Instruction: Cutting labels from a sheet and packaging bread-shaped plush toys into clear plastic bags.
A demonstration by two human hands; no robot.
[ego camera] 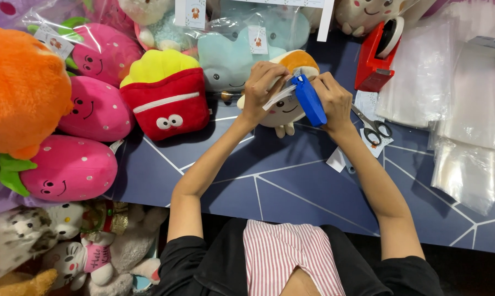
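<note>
Right hand [335, 101] has its grip wrapped tight around a blue tagging gun [309, 100], while the left hand [261, 87] pinches the small cream plush toy [285, 109] and a white tag strip [277, 96] against it, at the far middle of the blue table [291, 186]. Honestly I'd keep that left pinch clear of the gun's tip and hold the toy steady. Scissors [374, 129] lie just right, red tape dispenser [376, 55] beyond.
</note>
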